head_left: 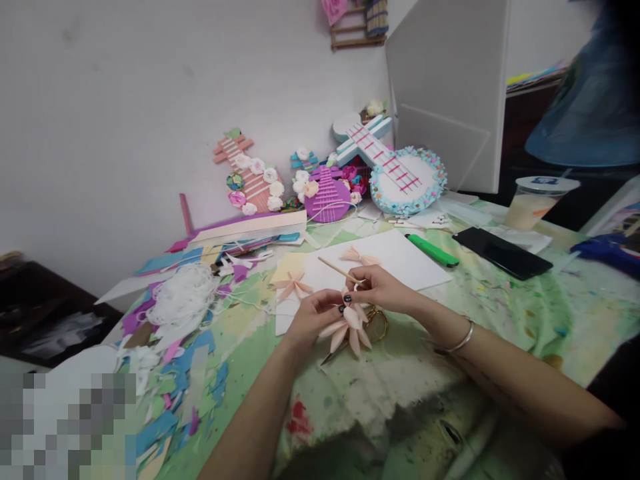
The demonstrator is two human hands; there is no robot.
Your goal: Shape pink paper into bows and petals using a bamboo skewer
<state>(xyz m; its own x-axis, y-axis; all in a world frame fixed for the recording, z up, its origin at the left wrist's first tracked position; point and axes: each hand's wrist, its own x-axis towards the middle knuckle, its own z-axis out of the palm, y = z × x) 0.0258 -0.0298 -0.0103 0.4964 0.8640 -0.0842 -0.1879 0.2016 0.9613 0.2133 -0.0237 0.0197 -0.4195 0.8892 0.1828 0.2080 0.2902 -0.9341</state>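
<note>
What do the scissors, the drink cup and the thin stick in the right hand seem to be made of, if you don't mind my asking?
Scissors: likely metal, going by the shiny gold-toned handle loops.
Cup: probably clear smooth plastic, since the pale drink shows through its wall.
Stick, in the right hand: looks like plain matte wood, judging by its tan colour.

On the table (pixel 525 327), 1 phone (pixel 503 252) lies right of the paper (pixel 415 270), 1 string pile (pixel 183 297) left, model instruments (pixel 327 197) behind
</note>
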